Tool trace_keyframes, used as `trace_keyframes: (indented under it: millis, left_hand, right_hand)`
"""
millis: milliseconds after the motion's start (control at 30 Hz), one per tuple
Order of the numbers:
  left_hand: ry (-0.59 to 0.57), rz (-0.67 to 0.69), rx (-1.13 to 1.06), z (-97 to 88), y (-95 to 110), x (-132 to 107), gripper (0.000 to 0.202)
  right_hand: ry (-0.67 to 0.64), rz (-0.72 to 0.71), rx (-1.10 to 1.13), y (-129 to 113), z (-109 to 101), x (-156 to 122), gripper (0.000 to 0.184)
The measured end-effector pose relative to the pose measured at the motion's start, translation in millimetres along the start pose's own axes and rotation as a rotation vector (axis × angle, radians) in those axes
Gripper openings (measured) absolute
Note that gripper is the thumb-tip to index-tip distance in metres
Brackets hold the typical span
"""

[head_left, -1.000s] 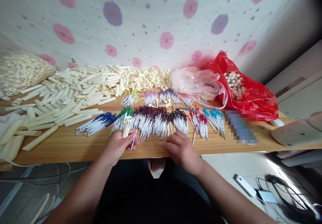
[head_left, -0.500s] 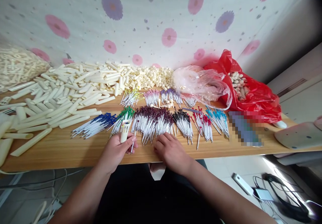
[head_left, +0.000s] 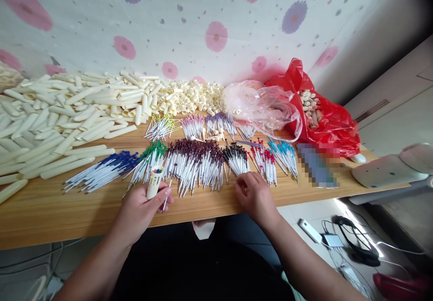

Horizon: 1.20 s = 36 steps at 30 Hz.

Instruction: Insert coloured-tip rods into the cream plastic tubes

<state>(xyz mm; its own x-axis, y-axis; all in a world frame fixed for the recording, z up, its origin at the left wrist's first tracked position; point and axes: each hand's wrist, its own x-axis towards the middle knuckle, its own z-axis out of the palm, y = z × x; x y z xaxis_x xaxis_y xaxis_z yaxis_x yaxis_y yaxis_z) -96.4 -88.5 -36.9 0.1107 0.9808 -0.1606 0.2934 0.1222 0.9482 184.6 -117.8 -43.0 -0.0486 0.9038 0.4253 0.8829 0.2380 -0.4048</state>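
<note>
Tube (head_left: 154,181) pinched in left hand (head_left: 138,207) grip, right hand (head_left: 256,196) grip unclear at black-tipped refills (head_left: 237,157), maroon refills (head_left: 196,159) between.

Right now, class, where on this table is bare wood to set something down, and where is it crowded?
Bare wood runs along the front edge of the table, left of the left hand and before the blue refills. A smaller patch lies just right of the right hand. The back is crowded: tubes, springs, red bag.
</note>
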Motion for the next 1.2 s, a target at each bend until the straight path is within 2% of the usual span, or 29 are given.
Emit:
trace_keyframes:
  millis: [167, 367, 467, 533, 667, 800, 967, 1200]
  left_hand:
    - [0.011, 0.001, 0.011, 0.9, -2.3, -0.5, 0.024]
    - [0.01, -0.026, 0.0, 0.4, -3.7, 1.5, 0.023]
    - [-0.043, -0.036, -0.112, 9.8, 5.2, 3.4, 0.024]
    - [-0.126, -0.061, -0.23, 21.0, 13.5, 1.8, 0.025]
    - [-0.284, -0.091, -0.35, 43.2, 25.6, -10.0, 0.028]
    - [-0.305, -0.115, -0.393, 52.4, 26.4, -22.0, 0.031]
    - [-0.27, -0.086, -0.417, 53.6, 24.5, -26.9, 0.029]
    - [-0.31, -0.024, -0.507, 54.3, 24.7, -29.6, 0.024]
  right_hand:
    - [-0.007, 0.066, -0.033, -2.6, 8.9, 19.0, 0.011]
    - [0.033, 0.003, 0.047, 11.6, -1.5, 19.6, 0.015]
    - [0.029, 0.011, 0.244, 5.6, -6.8, 20.6, 0.012]
    - [-0.048, 0.005, 0.472, -7.2, -6.6, 23.7, 0.015]
    - [-0.244, -0.002, 0.865, -39.4, 4.1, 26.5, 0.035]
    - [-0.228, 0.05, 0.967, -55.3, 13.9, 19.8, 0.027]
    - [-0.252, 0.098, 0.983, -56.6, 10.6, 14.1, 0.013]
    - [-0.282, 0.229, 1.314, -58.8, 9.4, 14.5, 0.021]
